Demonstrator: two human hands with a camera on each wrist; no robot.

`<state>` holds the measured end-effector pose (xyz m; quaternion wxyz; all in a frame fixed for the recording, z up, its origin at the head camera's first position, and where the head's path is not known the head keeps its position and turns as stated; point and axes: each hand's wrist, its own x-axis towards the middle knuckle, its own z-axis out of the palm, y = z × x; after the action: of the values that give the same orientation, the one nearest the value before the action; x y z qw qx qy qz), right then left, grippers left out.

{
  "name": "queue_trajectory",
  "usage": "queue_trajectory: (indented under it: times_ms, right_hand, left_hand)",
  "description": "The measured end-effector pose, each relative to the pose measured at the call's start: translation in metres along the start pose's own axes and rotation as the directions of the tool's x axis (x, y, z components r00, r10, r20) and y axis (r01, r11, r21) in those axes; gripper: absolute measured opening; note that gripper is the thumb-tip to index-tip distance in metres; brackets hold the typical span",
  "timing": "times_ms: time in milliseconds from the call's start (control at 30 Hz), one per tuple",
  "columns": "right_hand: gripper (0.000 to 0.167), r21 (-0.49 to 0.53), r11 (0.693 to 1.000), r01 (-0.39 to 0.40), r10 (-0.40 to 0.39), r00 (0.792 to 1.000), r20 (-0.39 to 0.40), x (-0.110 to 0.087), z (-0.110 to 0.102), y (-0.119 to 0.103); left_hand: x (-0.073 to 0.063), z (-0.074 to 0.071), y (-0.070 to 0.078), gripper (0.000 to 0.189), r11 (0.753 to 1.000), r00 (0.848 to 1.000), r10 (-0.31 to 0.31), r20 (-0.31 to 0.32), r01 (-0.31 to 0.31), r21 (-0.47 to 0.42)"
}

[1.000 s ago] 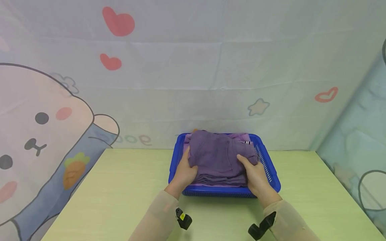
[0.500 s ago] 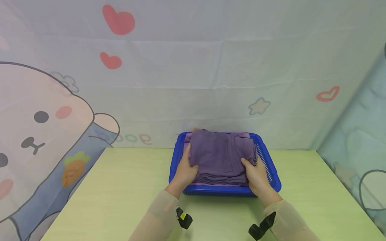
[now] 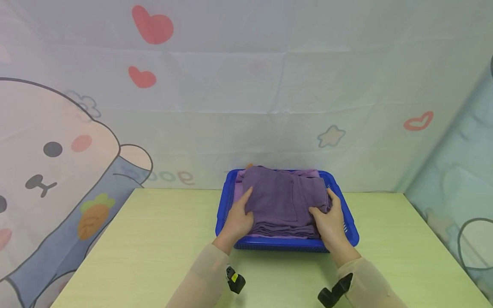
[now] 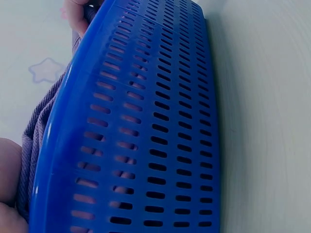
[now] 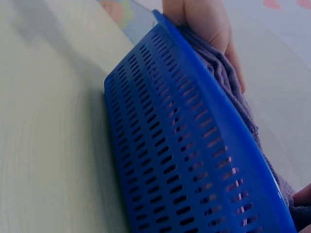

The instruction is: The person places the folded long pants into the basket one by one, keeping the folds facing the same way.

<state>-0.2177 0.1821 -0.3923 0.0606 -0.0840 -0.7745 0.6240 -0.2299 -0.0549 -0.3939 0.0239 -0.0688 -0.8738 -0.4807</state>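
Note:
Folded purple trousers (image 3: 275, 196), with a pocket seam showing, lie on top of lighter purple cloth (image 3: 308, 173) in a blue plastic basket (image 3: 281, 243). At their left edge my left hand (image 3: 238, 218) rests with its index finger stretched over the cloth and its thumb on the near side. My right hand (image 3: 330, 220) holds the right edge, thumb on top and fingers along the outer side. In the right wrist view, the left hand (image 5: 206, 22) lies above the basket rim with a straight finger along the cloth. The wrist views hide most of the near hand.
The basket stands on a pale yellow-green table (image 3: 173, 239) near its back edge. Behind hangs a printed curtain (image 3: 246, 107) with hearts and a cartoon bear. Black wrist cameras (image 3: 236, 280) sit on both sleeves.
The left index finger has moved from the trousers' left edge onto their top. My right hand has shifted slightly down along the right edge, which lies straighter now. The basket stays put.

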Motion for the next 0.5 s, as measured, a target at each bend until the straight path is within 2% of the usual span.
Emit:
queue_trajectory:
  times_ms: [133,233,367,500]
  right_hand:
    - [0.075,-0.149,0.988,0.05,-0.054,0.998,-0.022,-0.0009,-0.0032,0.0012]
    - [0.067,-0.275,0.954,0.116,-0.128,0.992,-0.024,-0.0012,-0.0028,0.003]
    - [0.062,-0.415,0.878,0.236,-0.259,0.966,0.003,-0.0035,-0.0005,0.0068]
    - [0.062,-0.539,0.778,0.324,-0.369,0.929,0.027,-0.0057,0.0017,0.0102]
  left_hand:
    - [-0.0005,0.0006,-0.0001,0.064,0.999,1.0,0.004,-0.006,-0.004,0.032]
    - [-0.0014,0.0014,0.0002,0.061,0.998,1.0,0.008,-0.011,-0.007,0.063]
    - [-0.0027,0.0021,0.0016,0.062,0.989,0.999,0.034,-0.034,-0.029,0.145]
    - [-0.0038,0.0028,0.0018,0.062,0.965,0.997,0.066,-0.041,-0.054,0.256]
